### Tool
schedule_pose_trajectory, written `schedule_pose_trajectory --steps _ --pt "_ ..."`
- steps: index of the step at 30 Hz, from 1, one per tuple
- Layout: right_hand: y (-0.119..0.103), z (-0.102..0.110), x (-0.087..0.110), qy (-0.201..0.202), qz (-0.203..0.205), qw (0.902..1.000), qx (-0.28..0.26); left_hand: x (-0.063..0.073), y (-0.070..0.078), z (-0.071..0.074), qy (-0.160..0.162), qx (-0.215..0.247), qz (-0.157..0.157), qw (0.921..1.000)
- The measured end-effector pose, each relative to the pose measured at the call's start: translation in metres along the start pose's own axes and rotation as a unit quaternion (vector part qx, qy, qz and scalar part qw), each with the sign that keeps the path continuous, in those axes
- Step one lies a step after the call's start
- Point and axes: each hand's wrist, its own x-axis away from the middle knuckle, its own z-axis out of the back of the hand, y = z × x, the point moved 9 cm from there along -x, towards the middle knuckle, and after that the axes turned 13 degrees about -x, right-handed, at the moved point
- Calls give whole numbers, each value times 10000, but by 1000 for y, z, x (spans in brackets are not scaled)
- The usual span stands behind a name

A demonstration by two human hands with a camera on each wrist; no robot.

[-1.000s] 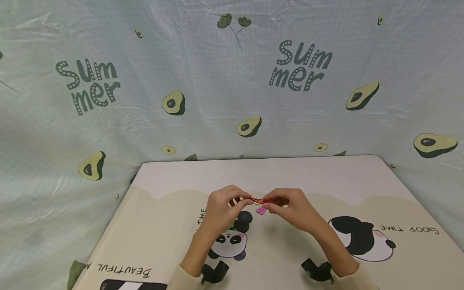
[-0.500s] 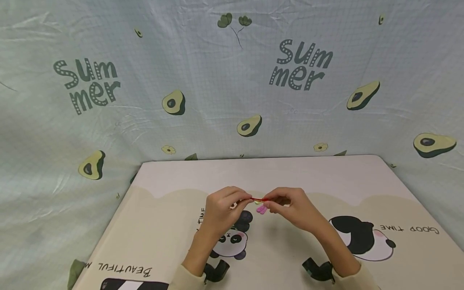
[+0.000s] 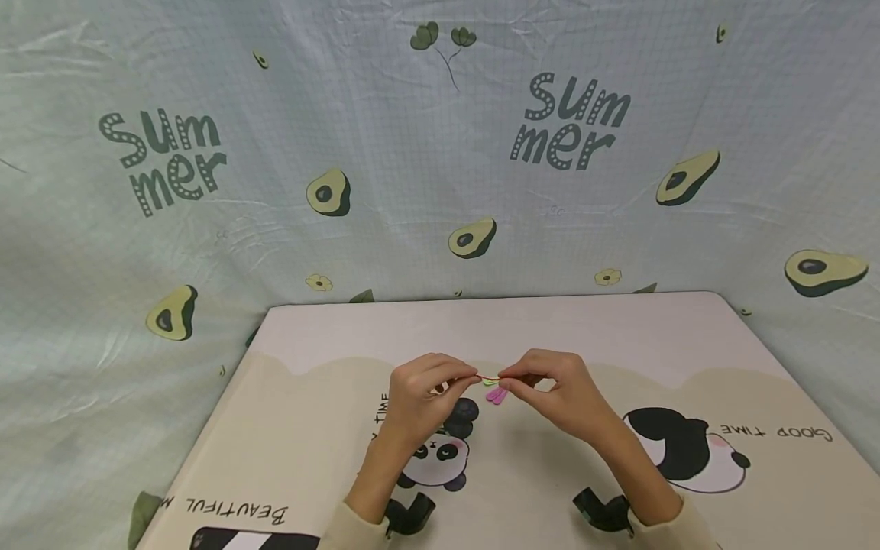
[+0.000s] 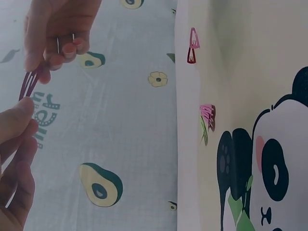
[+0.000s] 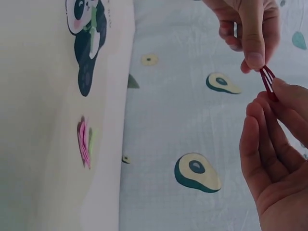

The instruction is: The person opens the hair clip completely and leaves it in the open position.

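Observation:
Between the fingertips of both hands is a red snap hair clip (image 5: 267, 83), raised above the table. My left hand (image 3: 428, 397) pinches one end between thumb and forefinger; my right hand (image 3: 553, 389) pinches the other. Both wrist views show slim red bars with gaps between them; the clip's ends are hidden under the fingers. Behind the hands, a small heap of pink hair clips (image 4: 207, 111) and green hair clips (image 4: 203, 130) lies on the table. Farther along, in the left wrist view, a pink clip (image 4: 194, 38) touches a dark red clip (image 4: 191, 57).
The table (image 3: 481, 328) has a pale cover printed with pandas and lettering. A cloth with avocado prints (image 3: 385, 153) hangs behind it and at its sides. Black straps (image 3: 409, 516) sit at the wrists, near beige sleeves (image 3: 354, 527).
My hands stay at nearly the same place. The right hand has risen slightly, and the red strip visible between the fingertips looks thinner than before. Both hands keep their pinch.

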Motion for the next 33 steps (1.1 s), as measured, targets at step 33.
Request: schedule_pose_trajectory --steps 33 --pt "6 12 6 624 41 9980 -17 2 -11 -21 -542 1049 1303 9844"
